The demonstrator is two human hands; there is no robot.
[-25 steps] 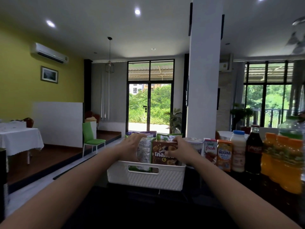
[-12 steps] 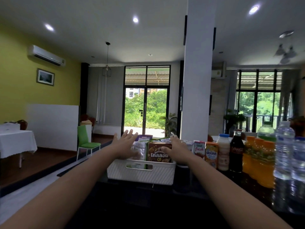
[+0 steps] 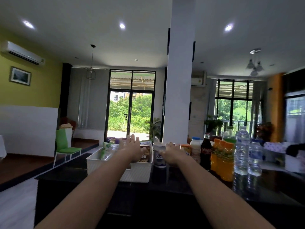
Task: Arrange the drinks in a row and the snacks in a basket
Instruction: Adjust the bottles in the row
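Your left hand [image 3: 132,148] hovers over the white basket [image 3: 140,175], fingers straight and spread, holding nothing. Your right hand [image 3: 172,154] reaches out just right of the basket, fingers loose and gripping nothing. It is beside a white cup with blue print [image 3: 159,158], and I cannot tell whether it touches the cup. The basket sits on the dark countertop [image 3: 165,189], left of centre. It holds a brown biscuit box [image 3: 146,156] at its right end and a clear, green-trimmed packet [image 3: 107,150] at its left end. Right of the cup the drinks stand in a row: an orange carton [image 3: 187,148], a white bottle [image 3: 195,146], a cola bottle [image 3: 206,152], orange juice bottles [image 3: 222,161] and water bottles [image 3: 241,152].
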